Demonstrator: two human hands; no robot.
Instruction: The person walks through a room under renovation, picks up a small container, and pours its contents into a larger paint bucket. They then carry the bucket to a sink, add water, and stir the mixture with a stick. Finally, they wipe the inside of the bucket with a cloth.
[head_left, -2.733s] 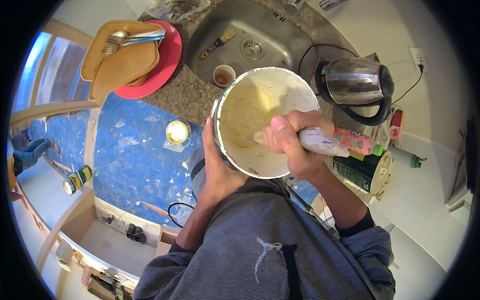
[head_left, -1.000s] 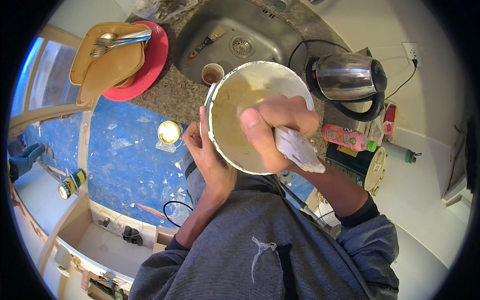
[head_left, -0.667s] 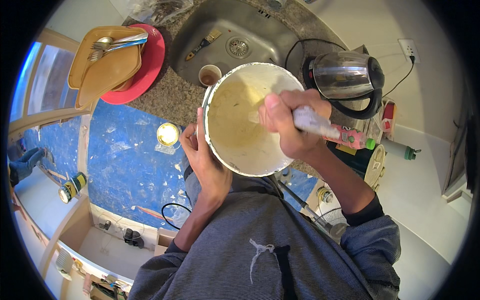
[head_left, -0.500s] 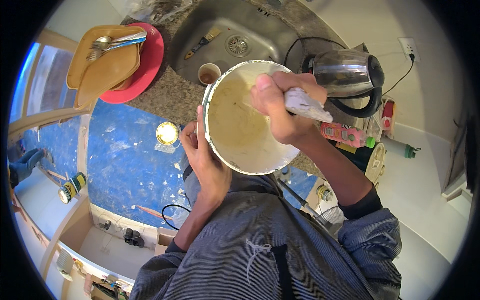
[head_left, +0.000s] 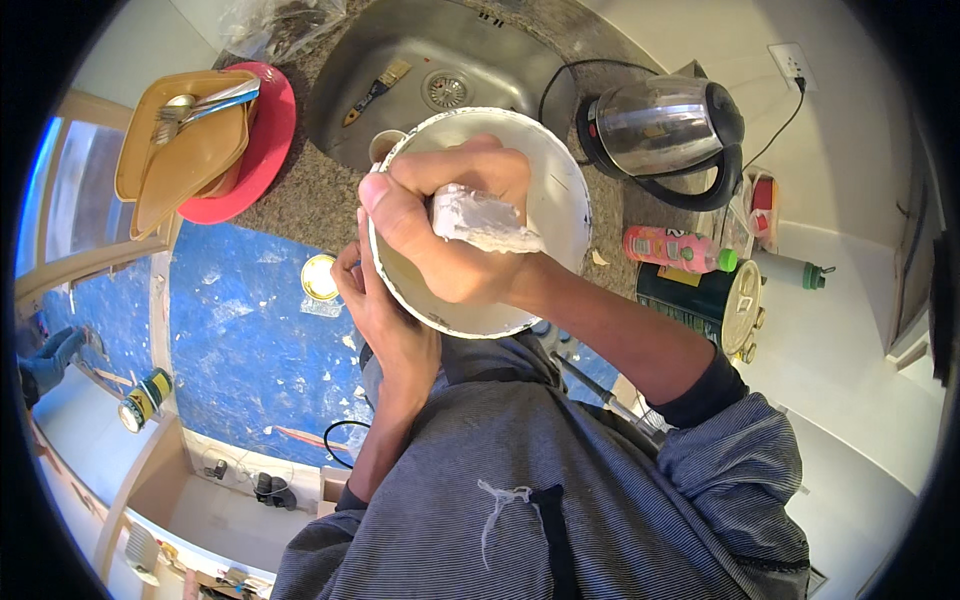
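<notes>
The right hand (head_left: 455, 212) is closed in a fist around a white-crusted handle (head_left: 482, 222) over the bucket (head_left: 562, 195); the tool's lower end is hidden. The left hand (head_left: 393, 335) braces the bucket's outer wall, fingers spread along it. The bucket sits between the person's body and the sink (head_left: 335, 135); what bears its weight cannot be told. The step looks like stirring. Another stroke would call for a firm left-hand brace and the tool kept inside the rim. Just past the rim is a cup (head_left: 381, 147); a kettle (head_left: 655, 125) stands to the right, near a pink bottle (head_left: 668, 248).
</notes>
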